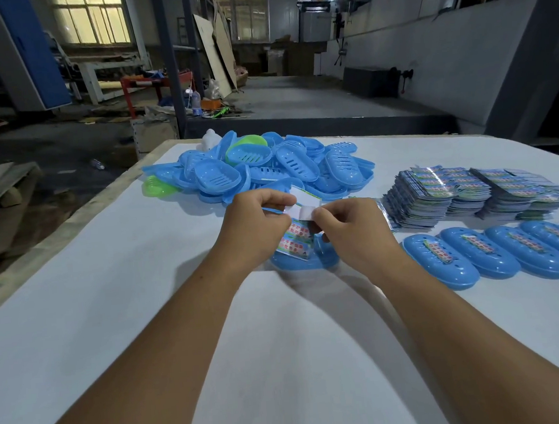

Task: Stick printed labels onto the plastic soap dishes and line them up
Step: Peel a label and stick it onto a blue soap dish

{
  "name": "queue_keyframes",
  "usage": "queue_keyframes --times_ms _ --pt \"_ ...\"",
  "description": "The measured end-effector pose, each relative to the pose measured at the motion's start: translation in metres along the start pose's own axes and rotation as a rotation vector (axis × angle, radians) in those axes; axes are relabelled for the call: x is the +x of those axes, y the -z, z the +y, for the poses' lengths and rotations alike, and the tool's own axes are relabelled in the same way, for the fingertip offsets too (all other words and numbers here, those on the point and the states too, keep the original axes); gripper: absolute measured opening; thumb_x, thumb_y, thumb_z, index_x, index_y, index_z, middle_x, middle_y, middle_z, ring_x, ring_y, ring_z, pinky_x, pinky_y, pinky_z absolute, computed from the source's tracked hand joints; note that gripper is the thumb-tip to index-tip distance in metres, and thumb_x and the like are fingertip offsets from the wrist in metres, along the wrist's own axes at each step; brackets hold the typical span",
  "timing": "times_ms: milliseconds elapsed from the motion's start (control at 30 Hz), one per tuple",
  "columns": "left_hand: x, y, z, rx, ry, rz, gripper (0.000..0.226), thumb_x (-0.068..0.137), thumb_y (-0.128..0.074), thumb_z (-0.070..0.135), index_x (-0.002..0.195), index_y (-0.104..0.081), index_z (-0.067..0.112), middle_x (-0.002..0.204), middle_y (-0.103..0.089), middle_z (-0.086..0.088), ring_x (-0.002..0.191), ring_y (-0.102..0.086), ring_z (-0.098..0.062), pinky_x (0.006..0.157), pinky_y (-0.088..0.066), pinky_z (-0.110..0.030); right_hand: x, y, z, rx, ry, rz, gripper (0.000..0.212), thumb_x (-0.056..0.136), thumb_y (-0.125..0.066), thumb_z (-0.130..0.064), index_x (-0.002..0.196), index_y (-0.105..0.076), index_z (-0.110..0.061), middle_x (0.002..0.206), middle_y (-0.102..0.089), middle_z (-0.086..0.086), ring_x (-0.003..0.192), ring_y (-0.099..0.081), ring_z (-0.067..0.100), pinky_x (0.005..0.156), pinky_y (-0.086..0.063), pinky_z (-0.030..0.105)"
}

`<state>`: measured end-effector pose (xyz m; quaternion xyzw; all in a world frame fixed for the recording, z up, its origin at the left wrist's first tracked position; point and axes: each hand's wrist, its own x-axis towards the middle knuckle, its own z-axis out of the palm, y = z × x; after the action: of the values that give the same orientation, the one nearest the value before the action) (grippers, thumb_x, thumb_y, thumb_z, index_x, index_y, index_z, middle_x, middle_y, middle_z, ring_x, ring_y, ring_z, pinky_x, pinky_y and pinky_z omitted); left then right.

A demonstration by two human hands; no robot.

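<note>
A white backing strip (pixel 306 206) is pinched between the left hand (pixel 255 223) and the right hand (pixel 349 229), fingers of both curled on it; its long axis runs roughly left to right, and its ends are hidden under the fingertips. Below it hangs a printed label (pixel 295 242), partly covered by the hands, its text too small to read. Beneath lies a blue soap dish (pixel 303 261), mostly hidden, near the table's (pixel 110 292) middle. Toward the right edge, labelled dishes (pixel 489 255) stand in a row, long axes slanting away, the last cut off. Behind them sit label stacks (pixel 470 193); at the far edge, a heap of unlabelled dishes (pixel 258 166).
</note>
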<state>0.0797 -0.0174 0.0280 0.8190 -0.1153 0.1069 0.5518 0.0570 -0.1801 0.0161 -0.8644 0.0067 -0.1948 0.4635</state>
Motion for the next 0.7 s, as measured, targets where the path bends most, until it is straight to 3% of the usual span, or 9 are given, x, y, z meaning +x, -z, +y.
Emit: queue_keyframes --times_ms 67,200,300,433,567,700 --pt "0.0 0.002 0.002 0.002 0.003 0.019 0.036 0.084 -0.063 0.001 0.088 -0.072 0.035 0.093 -0.071 0.014 0.075 -0.069 0.0 0.07 -0.053 -0.012 0.001 0.001 0.002 -0.078 0.02 0.006 0.03 0.089 -0.058 -0.023 0.065 -0.071 -0.012 0.064 -0.068 0.009 0.063 -0.062 0.027 0.065 -0.052 0.04" --pt "0.0 0.005 0.003 -0.01 0.014 0.056 0.037 0.086 -0.058 0.0 0.09 -0.073 0.033 0.088 -0.067 0.023 0.065 -0.066 0.006 0.058 -0.048 -0.007 0.003 0.002 0.005 -0.197 0.041 0.009 0.032 0.089 -0.054 -0.024 0.062 -0.065 -0.012 0.058 -0.061 0.008 0.056 -0.048 0.016 0.059 -0.046 0.039" --pt "0.003 0.007 0.001 0.012 0.029 0.074 0.04 0.086 -0.053 -0.001 0.088 -0.072 0.035 0.089 -0.067 0.024 0.069 -0.067 0.003 0.063 -0.051 -0.012 0.003 0.005 0.006 -0.286 0.028 -0.004 0.032 0.094 -0.053 -0.028 0.062 -0.061 -0.027 0.069 -0.066 -0.005 0.072 -0.059 0.018 0.069 -0.049 0.035" --pt "0.006 0.009 -0.003 0.015 0.063 0.058 0.045 0.085 -0.05 -0.003 0.084 -0.071 0.036 0.09 -0.07 0.017 0.07 -0.069 0.001 0.061 -0.052 -0.011 0.004 0.008 0.007 -0.407 0.041 -0.004 0.026 0.099 -0.05 -0.033 0.093 -0.072 -0.021 0.09 -0.072 -0.002 0.087 -0.064 0.026 0.081 -0.053 0.042" --pt "0.006 0.01 -0.006 0.045 0.1 0.019 0.044 0.086 -0.053 -0.002 0.082 -0.071 0.037 0.097 -0.073 0.009 0.079 -0.073 -0.01 0.07 -0.058 -0.024 0.004 0.009 0.009 -0.497 0.054 0.017 0.027 0.101 -0.045 -0.034 0.1 -0.069 -0.023 0.098 -0.072 -0.004 0.091 -0.062 0.025 0.08 -0.052 0.039" --pt "0.008 0.013 -0.008 0.098 0.132 0.06 0.036 0.086 -0.054 0.001 0.092 -0.074 0.031 0.098 -0.072 0.008 0.088 -0.07 -0.014 0.083 -0.058 -0.031 0.004 0.012 0.01 -0.468 0.048 0.04 0.026 0.099 -0.047 -0.032 0.091 -0.069 -0.02 0.092 -0.071 -0.002 0.085 -0.061 0.025 0.076 -0.053 0.039"
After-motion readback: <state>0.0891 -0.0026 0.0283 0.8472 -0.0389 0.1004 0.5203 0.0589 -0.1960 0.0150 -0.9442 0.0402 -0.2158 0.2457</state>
